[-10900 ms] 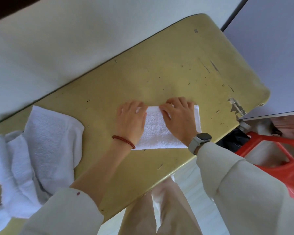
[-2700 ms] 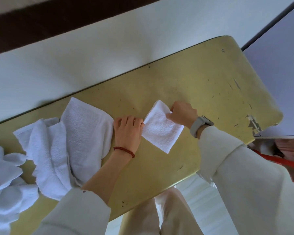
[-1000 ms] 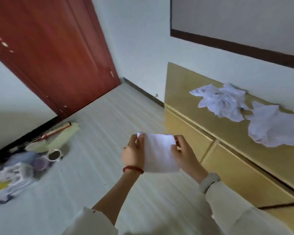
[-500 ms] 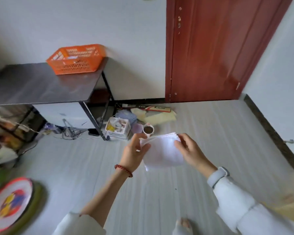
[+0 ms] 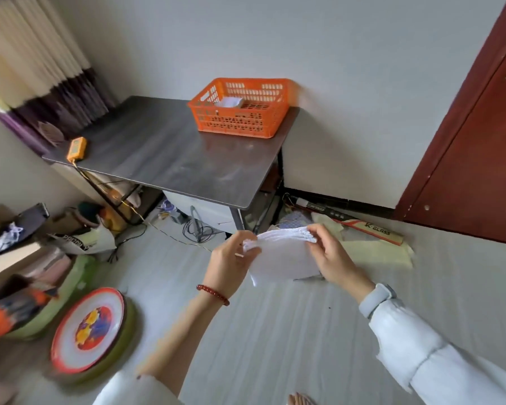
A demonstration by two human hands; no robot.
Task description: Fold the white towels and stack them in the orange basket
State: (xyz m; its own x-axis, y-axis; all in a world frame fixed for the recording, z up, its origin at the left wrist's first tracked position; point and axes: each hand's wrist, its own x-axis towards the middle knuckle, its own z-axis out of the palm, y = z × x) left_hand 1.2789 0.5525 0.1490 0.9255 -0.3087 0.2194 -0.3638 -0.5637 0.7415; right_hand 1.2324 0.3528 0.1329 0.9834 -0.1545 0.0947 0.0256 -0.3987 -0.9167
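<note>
A person's left hand [image 5: 231, 266] and right hand [image 5: 332, 257] hold a folded white towel [image 5: 282, 258] between them above a pale floor [image 5: 289, 340], each hand pinching one end of the layered upper edge, the left at the left corner, the right at the right corner, with the cloth hanging below the fingers. A red bead bracelet [image 5: 213, 294] circles the left wrist; a grey watch [image 5: 377, 299] sits on the right wrist just ahead of a white sleeve [image 5: 438, 355]. Beyond and above the hands stands a dark table [image 5: 170, 159] against a white wall [image 5: 333, 54], well apart from the towel. At the table's far right corner, above the hands, sits the orange basket [image 5: 240, 112], with something white [image 5: 230, 102] lying inside it near its left end. At the table's far left edge rests a small orange device [image 5: 76, 149], a cord trailing down from it. Cables [image 5: 199, 229] and clutter lie on the floor under the table, just past the hands. Right of the right hand, a long box [image 5: 371, 230] lies along the wall's foot beside a red-brown door [image 5: 473, 141]. Left of the left hand and lower, a round patterned tray [image 5: 86, 331] lies on a green rim, with boxes and bags [image 5: 18, 229] crowded behind it. Curtains [image 5: 35, 59] hang at the far left.
</note>
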